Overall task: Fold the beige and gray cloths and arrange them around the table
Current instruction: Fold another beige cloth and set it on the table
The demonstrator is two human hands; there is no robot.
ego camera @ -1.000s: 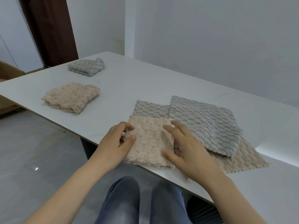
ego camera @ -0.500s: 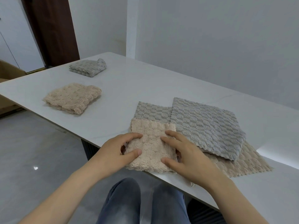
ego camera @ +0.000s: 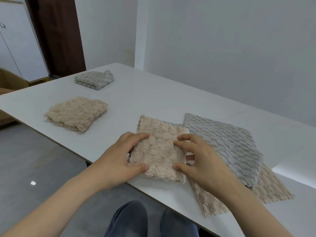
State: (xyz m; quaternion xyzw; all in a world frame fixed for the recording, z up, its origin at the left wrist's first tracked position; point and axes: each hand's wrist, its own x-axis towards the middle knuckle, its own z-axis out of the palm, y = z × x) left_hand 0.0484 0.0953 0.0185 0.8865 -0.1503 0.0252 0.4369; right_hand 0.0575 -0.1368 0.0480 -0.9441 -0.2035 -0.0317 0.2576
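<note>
We see a long, smooth white table [ego camera: 153,100] in a room with a shiny gray floor [ego camera: 42,159]. Past the table's far left end stand a white cupboard [ego camera: 15,48] and a dark brown door [ego camera: 58,36]; plain white walls [ego camera: 222,48] run behind the table. On the table's left part lie a folded fluffy beige cloth [ego camera: 76,113] and, farther back, a folded fluffy gray cloth [ego camera: 94,79]. At the table's near edge sits the small beige fluffy cloth [ego camera: 160,147]. Our left hand [ego camera: 118,161] grips its left side, fingers curled and thumb on top. Our right hand [ego camera: 203,161] grips its right side the same way. On the table's right part a flat bumpy gray cloth [ego camera: 227,144] lies on a flat bumpy beige cloth [ego camera: 270,189].
</note>
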